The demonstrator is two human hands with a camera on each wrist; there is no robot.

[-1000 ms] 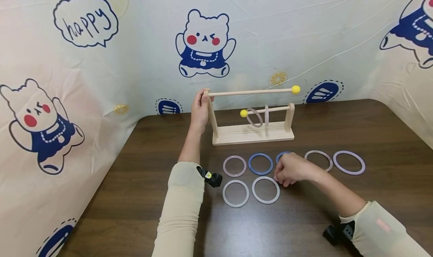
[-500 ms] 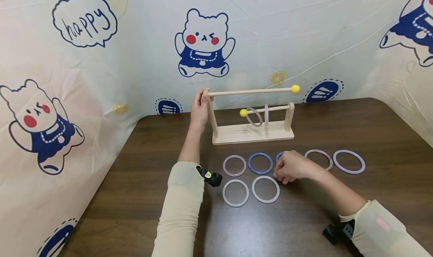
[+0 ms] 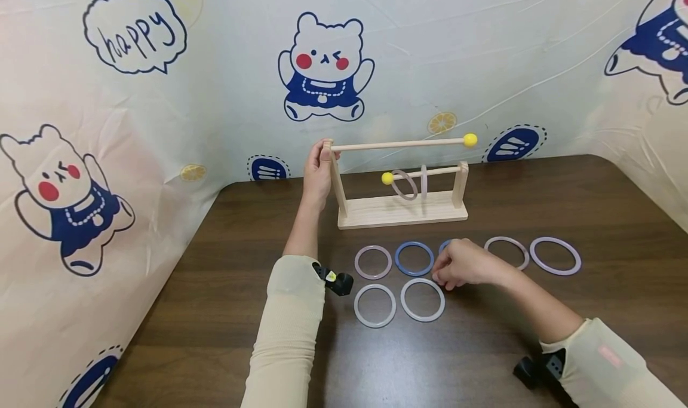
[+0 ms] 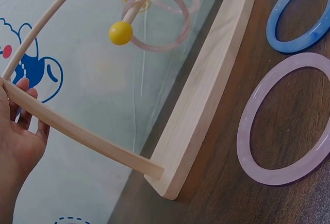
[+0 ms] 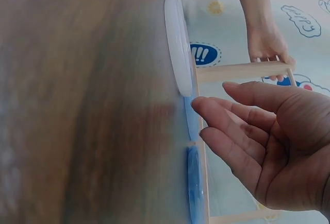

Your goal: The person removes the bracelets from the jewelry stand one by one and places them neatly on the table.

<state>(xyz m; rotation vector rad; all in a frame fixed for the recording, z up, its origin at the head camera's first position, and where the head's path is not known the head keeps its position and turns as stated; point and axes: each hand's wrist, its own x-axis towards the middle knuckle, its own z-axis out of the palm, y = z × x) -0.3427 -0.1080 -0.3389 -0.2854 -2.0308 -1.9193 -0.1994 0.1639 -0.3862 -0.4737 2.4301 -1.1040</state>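
My left hand grips the top of the left post of a wooden stand. Two pale rings hang on the stand's lower rod: a pinkish ring near the yellow end ball and a paler ring behind it. The upper rod carries none. Low over the table, my right hand has its fingers loosely bent, with nothing between them in the right wrist view. Its fingertips are close to a white ring, contact unclear. Under that hand a blue ring is partly hidden.
Flat on the brown table lie a pink ring, another blue ring and a second white ring. Farther right are a pinkish ring and a lavender ring. A printed cloth borders the table behind.
My right hand has shifted slightly left and away from me, near the right-hand white ring. The left hand, the stand and the rings keep their places.
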